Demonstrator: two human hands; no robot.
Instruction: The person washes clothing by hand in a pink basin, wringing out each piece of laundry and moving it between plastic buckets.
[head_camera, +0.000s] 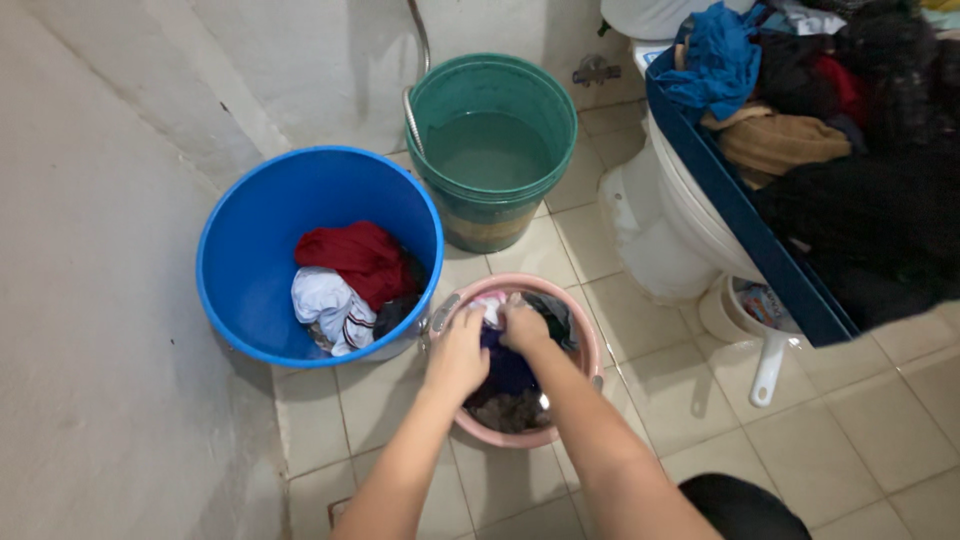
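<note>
Grip, left: left hand curled down over the 9 o'clock side of the pink basin, fingers bent into the wet clothes; whether closed fully on cloth cannot be told.
Grip, right: right hand pinched shut on a pale piece of cloth at the basin's 12 o'clock edge, knuckles up.
Clothes in hand: dark blue and grey heap, filling the basin, on the tiled floor directly below the camera.
Done so far, judging by the layout: red garment and white garment already lying in the blue tub, at 10 o'clock from the basin and just touching its rim.
Left, judging by the layout: basin heap not yet emptied; large pile of dry clothes in the dark blue tray at 2 o'clock, untouched.
Water: green bucket at 12 o'clock, well filled, hose hanging over its rim.
Arm pose: both forearms reaching forward and down, converging over the basin, wrists bent, hands side by side and nearly touching.
Nearby: white dipper at 3 o'clock on the floor.
</note>
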